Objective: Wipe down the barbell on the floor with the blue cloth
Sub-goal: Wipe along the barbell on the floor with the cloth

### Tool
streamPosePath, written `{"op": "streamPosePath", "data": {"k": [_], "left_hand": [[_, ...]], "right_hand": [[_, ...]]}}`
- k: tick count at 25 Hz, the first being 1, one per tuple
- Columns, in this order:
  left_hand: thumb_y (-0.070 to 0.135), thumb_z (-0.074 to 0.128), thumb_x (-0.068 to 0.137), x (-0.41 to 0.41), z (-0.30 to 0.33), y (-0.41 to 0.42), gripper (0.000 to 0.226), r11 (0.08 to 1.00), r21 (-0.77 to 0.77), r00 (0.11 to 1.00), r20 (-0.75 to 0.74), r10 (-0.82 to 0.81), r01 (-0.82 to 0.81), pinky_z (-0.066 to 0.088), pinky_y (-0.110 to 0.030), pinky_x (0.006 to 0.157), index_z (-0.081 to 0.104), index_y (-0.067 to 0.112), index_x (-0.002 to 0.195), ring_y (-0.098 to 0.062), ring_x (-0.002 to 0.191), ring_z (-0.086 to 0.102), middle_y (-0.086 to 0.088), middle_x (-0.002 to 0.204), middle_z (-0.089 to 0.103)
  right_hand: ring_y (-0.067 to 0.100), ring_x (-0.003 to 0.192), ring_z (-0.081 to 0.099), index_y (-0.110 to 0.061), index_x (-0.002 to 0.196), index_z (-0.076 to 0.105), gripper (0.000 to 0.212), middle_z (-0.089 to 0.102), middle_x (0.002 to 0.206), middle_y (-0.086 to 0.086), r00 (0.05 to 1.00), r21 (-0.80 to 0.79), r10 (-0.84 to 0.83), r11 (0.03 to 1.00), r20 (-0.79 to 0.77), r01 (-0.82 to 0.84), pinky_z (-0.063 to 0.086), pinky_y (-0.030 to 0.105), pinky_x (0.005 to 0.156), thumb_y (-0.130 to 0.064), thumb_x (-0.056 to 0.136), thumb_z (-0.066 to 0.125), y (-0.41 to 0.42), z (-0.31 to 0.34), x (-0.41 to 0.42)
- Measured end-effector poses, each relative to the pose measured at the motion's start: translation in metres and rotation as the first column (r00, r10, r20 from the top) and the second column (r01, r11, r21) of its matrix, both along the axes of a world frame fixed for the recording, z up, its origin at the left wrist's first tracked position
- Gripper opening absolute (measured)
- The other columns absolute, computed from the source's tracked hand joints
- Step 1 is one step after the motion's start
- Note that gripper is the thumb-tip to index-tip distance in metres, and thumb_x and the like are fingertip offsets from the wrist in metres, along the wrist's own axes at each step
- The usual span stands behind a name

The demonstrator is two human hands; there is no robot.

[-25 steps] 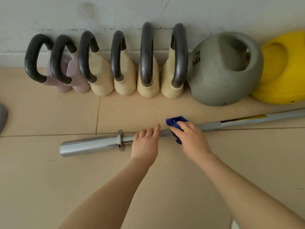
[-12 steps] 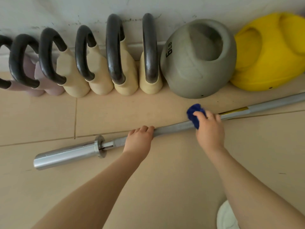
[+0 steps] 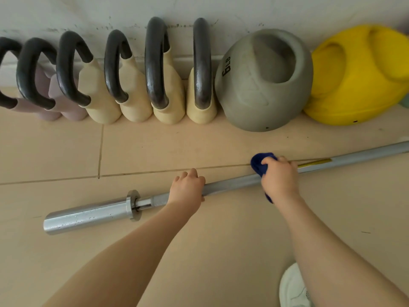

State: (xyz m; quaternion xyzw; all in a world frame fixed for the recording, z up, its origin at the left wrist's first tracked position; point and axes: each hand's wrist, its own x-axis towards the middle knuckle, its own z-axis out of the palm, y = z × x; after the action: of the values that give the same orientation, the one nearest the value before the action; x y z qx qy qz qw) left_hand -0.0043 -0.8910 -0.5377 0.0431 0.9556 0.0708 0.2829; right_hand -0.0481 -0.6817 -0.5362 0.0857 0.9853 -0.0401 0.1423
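Barbell [image 3: 232, 185] lies flat, sleeve end lower left, shaft running upper right.

Gym or home workout corner. Evidence: row of kettlebells [image 3: 130, 85] lined against a scuffed white wall [image 3: 243, 9], grey one [image 3: 263, 85] stamped 6 LB, yellow one [image 3: 358, 76] beside it, steel barbell [image 3: 232, 183] lying on beige tile floor [image 3: 55, 151].

Barbell [image 3: 232, 185] lies on floor [image 3: 221, 240] before kettlebells [image 3: 168, 85] along wall [image 3: 243, 9].
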Motion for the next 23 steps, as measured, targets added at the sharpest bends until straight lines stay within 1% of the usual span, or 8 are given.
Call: {"op": "streamPosePath", "data": {"k": [5,9,12,14,15,17,19,23], "left_hand": [[0.026,0.061,0.088,0.023,0.0,0.007,0.037,1.0,-0.024,0.999,-0.045,0.008,-0.009,0.037,-0.032,0.087,0.046,0.013,0.119,-0.026,0.109,0.046,-0.006,0.12,0.046],[0.039,0.061,0.086,0.03,0.0,-0.003,0.049,0.999,-0.025,0.994,-0.105,0.041,-0.044,0.036,-0.033,0.091,0.043,0.014,0.124,-0.025,0.113,0.046,-0.004,0.124,0.045],[0.039,0.064,0.083,0.03,0.008,-0.014,0.059,1.0,-0.009,0.999,-0.032,0.02,-0.021,0.037,-0.034,0.096,0.037,0.015,0.13,-0.024,0.119,0.044,-0.004,0.13,0.043],[0.04,0.068,0.08,0.035,0.017,-0.037,0.073,1.0,-0.018,0.999,0.036,-0.021,0.021,0.034,-0.035,0.102,0.03,0.014,0.136,-0.025,0.126,0.039,-0.004,0.137,0.038],[0.04,0.069,0.078,0.037,0.022,-0.052,0.08,0.999,-0.03,0.998,0.054,-0.042,0.044,0.031,-0.036,0.106,0.025,0.013,0.139,-0.025,0.131,0.035,-0.005,0.142,0.034],[0.039,0.07,0.079,0.044,0.031,-0.09,0.088,0.997,-0.053,0.998,0.045,-0.047,0.049,0.023,-0.035,0.112,0.017,0.012,0.144,-0.023,0.138,0.024,-0.004,0.15,0.025],[0.036,0.067,0.082,0.058,0.035,-0.118,0.083,0.999,-0.051,1.0,0.018,-0.013,0.014,0.017,-0.033,0.114,0.017,0.014,0.145,-0.021,0.142,0.016,-0.002,0.152,0.021],[0.036,0.058,0.088,0.082,0.032,-0.131,0.069,0.998,-0.018,0.992,-0.106,0.066,-0.068,0.012,-0.03,0.116,0.025,0.013,0.143,-0.018,0.145,0.009,0.0,0.151,0.029]], "right_hand": [[0.032,0.104,0.047,-0.013,0.109,0.061,0.029,0.062,0.113,0.011,0.883,-0.181,0.47,0.87,0.02,-0.459,0.033,0.032,0.088,-0.009,0.083,0.05,-0.053,-0.001,0.038],[0.036,0.107,0.047,-0.012,0.12,0.051,0.033,0.055,0.119,0.013,0.978,0.095,0.206,0.973,0.036,-0.209,0.038,0.038,0.088,-0.01,0.088,0.045,-0.039,0.0,0.031],[0.037,0.103,0.055,-0.01,0.114,0.057,0.031,0.061,0.109,0.016,0.94,-0.178,0.34,0.925,-0.017,-0.337,0.04,0.041,0.089,-0.009,0.083,0.054,-0.104,0.006,0.07],[0.033,0.102,0.058,-0.014,0.113,0.058,0.037,0.064,0.108,0.009,0.858,-0.287,0.503,0.811,-0.102,-0.509,0.039,0.041,0.095,-0.009,0.077,0.062,-0.123,0.006,0.086],[0.031,0.104,0.058,-0.018,0.115,0.056,0.038,0.064,0.11,0.006,0.858,-0.292,0.508,0.811,-0.079,-0.507,0.036,0.041,0.098,-0.011,0.078,0.061,-0.119,0.006,0.08],[0.031,0.102,0.058,-0.018,0.114,0.053,0.033,0.065,0.11,0.006,0.948,-0.206,0.315,0.926,-0.043,-0.317,0.033,0.042,0.098,-0.014,0.082,0.056,-0.114,-0.002,0.066],[0.032,0.098,0.058,-0.014,0.112,0.052,0.029,0.066,0.103,0.01,0.979,-0.156,0.199,0.966,-0.049,-0.204,0.036,0.042,0.094,-0.012,0.084,0.055,-0.136,-0.005,0.074],[0.028,0.102,0.058,-0.015,0.12,0.049,0.04,0.064,0.109,0.007,0.856,-0.426,0.516,0.769,-0.027,-0.477,0.043,0.038,0.086,-0.012,0.082,0.059,-0.216,0.011,0.12]]}}
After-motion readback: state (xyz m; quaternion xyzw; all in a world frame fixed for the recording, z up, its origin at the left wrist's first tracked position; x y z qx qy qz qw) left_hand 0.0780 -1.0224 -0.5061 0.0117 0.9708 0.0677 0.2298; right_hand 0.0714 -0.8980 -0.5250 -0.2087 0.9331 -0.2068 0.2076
